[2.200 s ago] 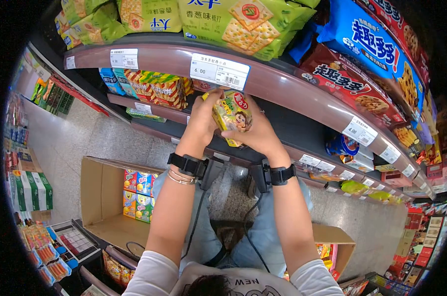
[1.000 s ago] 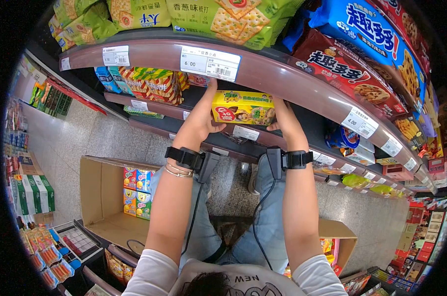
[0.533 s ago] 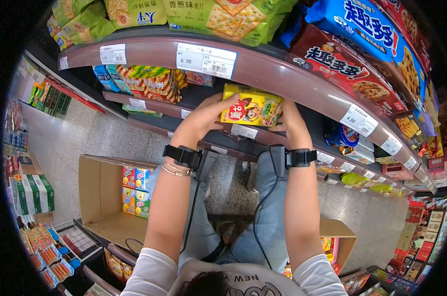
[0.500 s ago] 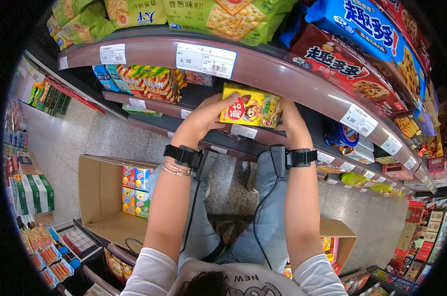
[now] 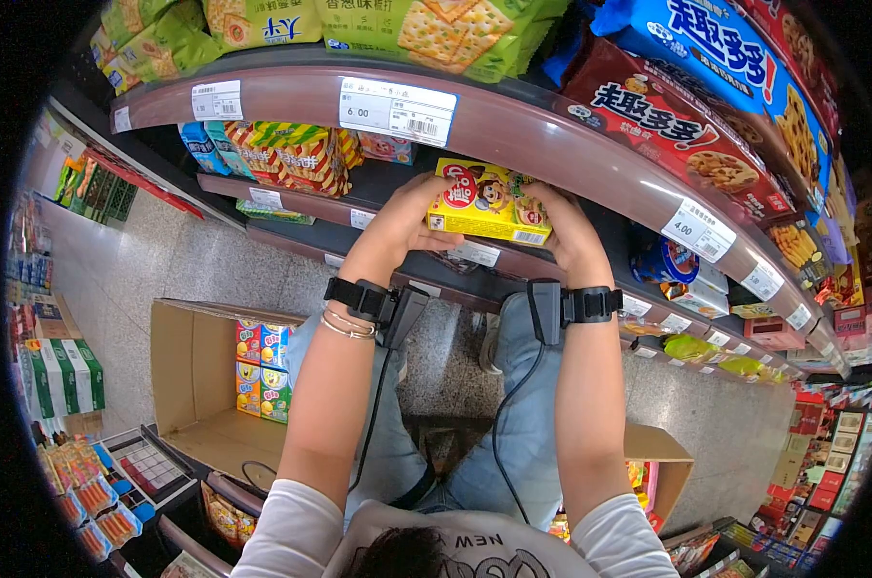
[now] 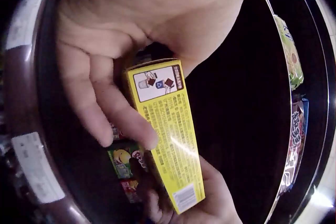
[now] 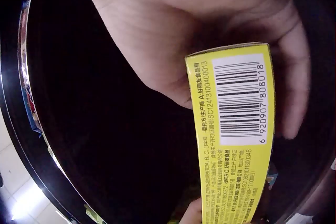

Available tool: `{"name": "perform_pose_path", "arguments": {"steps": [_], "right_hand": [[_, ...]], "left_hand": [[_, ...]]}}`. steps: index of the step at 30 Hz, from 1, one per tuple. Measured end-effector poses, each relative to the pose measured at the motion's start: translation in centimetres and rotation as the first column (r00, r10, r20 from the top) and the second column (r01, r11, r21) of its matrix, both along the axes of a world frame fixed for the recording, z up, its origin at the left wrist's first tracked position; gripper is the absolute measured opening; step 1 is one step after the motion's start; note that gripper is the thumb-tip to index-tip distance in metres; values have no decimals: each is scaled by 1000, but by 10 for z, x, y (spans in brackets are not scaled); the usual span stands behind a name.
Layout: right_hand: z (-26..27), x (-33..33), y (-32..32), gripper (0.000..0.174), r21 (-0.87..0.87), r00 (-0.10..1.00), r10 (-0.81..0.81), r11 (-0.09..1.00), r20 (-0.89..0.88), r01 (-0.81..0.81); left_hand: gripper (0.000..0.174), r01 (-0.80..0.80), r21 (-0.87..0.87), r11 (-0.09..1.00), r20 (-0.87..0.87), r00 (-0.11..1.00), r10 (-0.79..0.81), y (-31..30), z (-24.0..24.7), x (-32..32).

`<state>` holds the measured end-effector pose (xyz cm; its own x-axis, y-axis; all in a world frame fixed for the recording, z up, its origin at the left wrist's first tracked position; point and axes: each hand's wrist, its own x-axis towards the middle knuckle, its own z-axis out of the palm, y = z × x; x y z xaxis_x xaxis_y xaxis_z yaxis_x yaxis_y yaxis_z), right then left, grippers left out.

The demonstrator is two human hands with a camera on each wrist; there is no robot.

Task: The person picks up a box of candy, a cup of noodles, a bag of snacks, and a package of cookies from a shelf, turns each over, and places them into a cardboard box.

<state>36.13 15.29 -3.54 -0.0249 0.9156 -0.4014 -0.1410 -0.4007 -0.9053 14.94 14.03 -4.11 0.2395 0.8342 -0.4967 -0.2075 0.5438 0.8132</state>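
Observation:
A yellow snack box (image 5: 489, 223) with a red logo is held level between both hands at a middle shelf, in the head view. The left hand (image 5: 407, 223) grips its left end, thumb on the picture face. At the right end the right hand (image 5: 569, 229) grips it, thumb over the top face. The left wrist view shows the box's text side (image 6: 170, 134) with the left hand's (image 6: 126, 40) fingers along it. In the right wrist view a barcode side (image 7: 236, 124) faces the camera, and the right hand (image 7: 210, 29) wraps the box end.
Above the hands runs a curved shelf edge (image 5: 551, 130) with price tags, bearing green cracker bags (image 5: 445, 34) and red cookie packs (image 5: 648, 125). Striped snack packs (image 5: 296, 159) stand left on the middle shelf; a blue tub (image 5: 667, 262) is right. An open carton (image 5: 200, 385) sits below left.
Both hands first turned the box from a slanted pose to lying crosswise. Since half a second ago it has tipped, showing its lower side, and the right thumb has come over its top face.

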Motion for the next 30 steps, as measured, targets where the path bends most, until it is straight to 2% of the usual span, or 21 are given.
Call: {"name": "perform_pose_path", "arguments": {"steps": [5, 8, 11, 12, 14, 16, 17, 20, 21, 22, 25, 26, 28, 29, 30], "right_hand": [[-6, 5, 1, 39, 100, 999, 24, 995, 46, -29], [0, 4, -9, 49, 169, 993, 110, 979, 39, -116], [17, -6, -35, 52, 167, 979, 184, 966, 81, -196], [13, -7, -41, 54, 251, 966, 215, 936, 144, -246], [19, -19, -68, 50, 283, 968, 204, 929, 149, -239], [24, -34, -94, 46, 439, 936, 148, 852, 319, -284], [31, -44, -109, 41, 466, 941, 133, 842, 311, -273], [57, -85, -148, 42, 551, 967, 93, 807, 237, -212], [62, -99, -157, 46, 553, 953, 96, 796, 287, -247], [63, -113, -165, 50, 624, 912, 71, 708, 405, -332], [83, -163, -194, 60, 636, 858, 210, 594, 469, -493], [84, -180, -201, 64, 638, 837, 266, 550, 478, -539], [73, -213, -205, 77, 678, 753, 382, 338, 535, -653], [67, -228, -210, 77, 657, 724, 395, 316, 566, -685], [61, -244, -215, 79, 634, 693, 407, 293, 595, -716]], "left_hand": [[56, -43, 20, 999, -24, 999, 43, -3, -2, 0], [41, -140, -33, 990, 1, 990, 140, -16, 1, 2], [39, -209, -48, 977, 78, 974, 212, -41, -6, -3], [38, -245, -44, 968, 93, 964, 248, -49, -2, -4], [34, -288, -38, 957, 228, 930, 289, -73, 12, -10], [31, -355, -75, 932, 395, 848, 354, -97, 14, -19], [33, -358, -75, 931, 432, 829, 354, -110, 19, -25], [37, -382, -106, 918, 523, 764, 378, -141, 45, -45], [40, -384, -107, 917, 549, 747, 376, -152, 56, -52], [40, -389, -79, 918, 571, 737, 362, -161, 61, -62], [40, -429, 16, 903, 609, 721, 331, -186, 71, -99], [35, -449, -15, 893, 590, 717, 371, -192, 67, -116], [32, -520, 2, 854, 524, 728, 442, -207, 69, -148], [30, -496, -88, 864, 526, 713, 464, -218, 77, -165], [29, -493, -105, 863, 536, 703, 467, -222, 63, -187]]}}
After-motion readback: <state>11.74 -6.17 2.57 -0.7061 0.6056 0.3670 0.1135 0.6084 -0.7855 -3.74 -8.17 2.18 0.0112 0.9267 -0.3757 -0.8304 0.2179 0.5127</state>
